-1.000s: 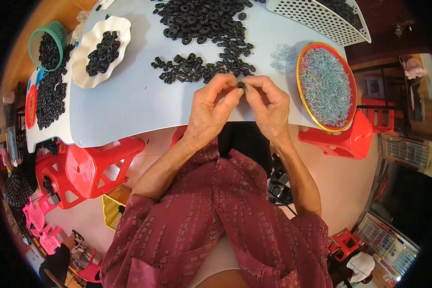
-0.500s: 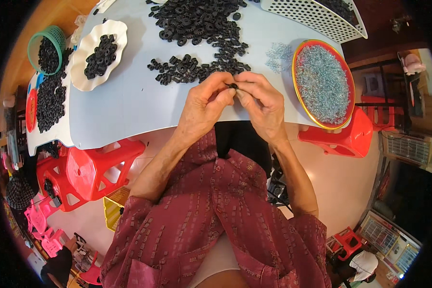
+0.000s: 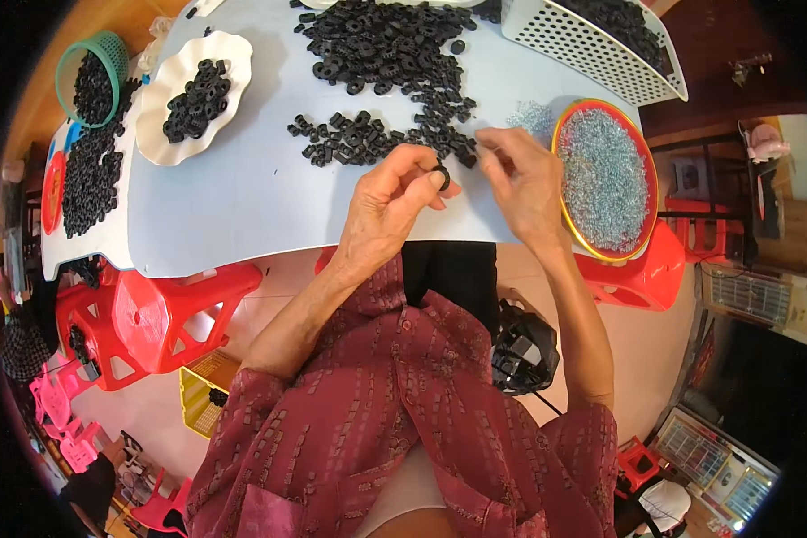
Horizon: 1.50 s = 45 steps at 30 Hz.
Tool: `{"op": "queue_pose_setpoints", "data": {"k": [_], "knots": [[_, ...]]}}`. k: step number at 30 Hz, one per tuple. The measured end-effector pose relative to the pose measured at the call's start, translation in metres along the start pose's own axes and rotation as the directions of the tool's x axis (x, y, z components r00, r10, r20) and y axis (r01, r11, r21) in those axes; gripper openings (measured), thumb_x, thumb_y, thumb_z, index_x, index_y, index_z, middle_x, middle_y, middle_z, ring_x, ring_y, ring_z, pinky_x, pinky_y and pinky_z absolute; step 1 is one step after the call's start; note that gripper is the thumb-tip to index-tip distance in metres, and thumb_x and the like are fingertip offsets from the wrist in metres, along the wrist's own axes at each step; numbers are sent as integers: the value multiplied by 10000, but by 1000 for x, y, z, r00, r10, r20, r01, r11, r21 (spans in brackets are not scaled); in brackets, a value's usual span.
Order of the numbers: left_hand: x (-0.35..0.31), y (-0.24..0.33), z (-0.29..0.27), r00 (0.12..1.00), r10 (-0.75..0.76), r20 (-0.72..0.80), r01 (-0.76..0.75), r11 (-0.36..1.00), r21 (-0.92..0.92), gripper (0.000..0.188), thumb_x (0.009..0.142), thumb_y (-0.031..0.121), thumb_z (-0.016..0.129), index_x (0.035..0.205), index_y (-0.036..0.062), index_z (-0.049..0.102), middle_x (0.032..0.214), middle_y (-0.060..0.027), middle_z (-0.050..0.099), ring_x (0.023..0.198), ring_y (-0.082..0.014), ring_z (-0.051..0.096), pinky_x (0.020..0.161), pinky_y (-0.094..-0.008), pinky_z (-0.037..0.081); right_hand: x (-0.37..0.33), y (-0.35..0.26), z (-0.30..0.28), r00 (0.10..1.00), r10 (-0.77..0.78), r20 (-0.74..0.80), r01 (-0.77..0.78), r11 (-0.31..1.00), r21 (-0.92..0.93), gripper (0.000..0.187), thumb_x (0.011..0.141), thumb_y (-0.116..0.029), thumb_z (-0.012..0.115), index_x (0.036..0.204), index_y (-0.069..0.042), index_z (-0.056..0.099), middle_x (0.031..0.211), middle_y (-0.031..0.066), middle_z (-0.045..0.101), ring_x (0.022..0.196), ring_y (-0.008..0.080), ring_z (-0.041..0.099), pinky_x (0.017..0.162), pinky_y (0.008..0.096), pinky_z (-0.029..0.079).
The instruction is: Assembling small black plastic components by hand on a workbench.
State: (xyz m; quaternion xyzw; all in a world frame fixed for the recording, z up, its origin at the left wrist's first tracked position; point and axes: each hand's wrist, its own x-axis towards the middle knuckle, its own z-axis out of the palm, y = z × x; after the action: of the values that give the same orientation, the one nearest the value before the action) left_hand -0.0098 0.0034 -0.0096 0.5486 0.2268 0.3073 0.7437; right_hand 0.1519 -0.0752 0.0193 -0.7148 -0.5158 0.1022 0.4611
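Note:
Between the thumb and forefinger of my left hand (image 3: 390, 199) is a small round black plastic part (image 3: 443, 177), held just above the near edge of the table. My right hand (image 3: 522, 184) is apart from it, to the right, with fingers loosely bent, thumb and forefinger separated and nothing visible between them. It is slightly blurred. Small black plastic parts (image 3: 345, 139) lie loose just beyond my hands, joining a bigger black pile (image 3: 377, 45) farther back. A red, gold-rimmed bowl (image 3: 655, 184) of tiny clear bluish pieces (image 3: 605, 179) sits beside my right hand.
Some bluish pieces (image 3: 531, 117) lie loose beside the bowl. A white scalloped dish (image 3: 156, 121) of black parts is at left, past it a green basket (image 3: 108, 54). A white perforated basket (image 3: 583, 54) stands far right. Red stools (image 3: 157, 323) are below the table.
My hands have come apart. The right one has moved off to the right, toward the bowl, while the left keeps the black part. The view has shifted slightly.

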Motion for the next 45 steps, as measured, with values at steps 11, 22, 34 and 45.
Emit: {"op": "queue_pose_setpoints", "data": {"k": [11, 22, 34, 45], "knots": [[-3, -8, -5, 1000, 27, -5, -26, 988, 150, 218, 875, 88, 638, 1058, -21, 589, 793, -18, 553, 746, -89, 532, 655, -240, 439, 59, -3, 27, 979, -128, 158, 142, 987, -79, 165, 840, -18, 587, 984, -16, 668, 828, 106, 637, 635, 159, 584, 611, 283, 475], [-2, -3, -3, 998, 39, 40, -44, 990, 134, 198, 911, 65, 545, 1087, -25, 569, 890, -92, 676, 756, -104, 568, 715, -250, 476, 75, 19, 7, 985, -153, 75, 163, 977, -141, 180, 853, -39, 600, 1011, -39, 685, 769, 80, 663, 652, 92, 566, 590, 251, 463], [-3, -1, 1, 997, 48, 59, -61, 966, 251, 187, 909, 96, 554, 1060, -12, 576, 858, -82, 681, 772, -92, 578, 704, -246, 473, 39, 19, -52, 883, -200, 425, 421, 738, -528, 126, 752, -73, 663, 877, -63, 663, 787, 67, 639, 782, 269, 548, 745, 407, 421], [-4, -2, -1, 999, 40, 35, -47, 969, 244, 202, 919, 110, 552, 1077, -14, 579, 858, -79, 683, 747, -92, 569, 706, -248, 475, 36, 14, -38, 982, -106, 158, 152, 936, -318, 92, 772, -85, 665, 855, -45, 660, 743, 66, 649, 710, 192, 608, 659, 347, 458]]}}
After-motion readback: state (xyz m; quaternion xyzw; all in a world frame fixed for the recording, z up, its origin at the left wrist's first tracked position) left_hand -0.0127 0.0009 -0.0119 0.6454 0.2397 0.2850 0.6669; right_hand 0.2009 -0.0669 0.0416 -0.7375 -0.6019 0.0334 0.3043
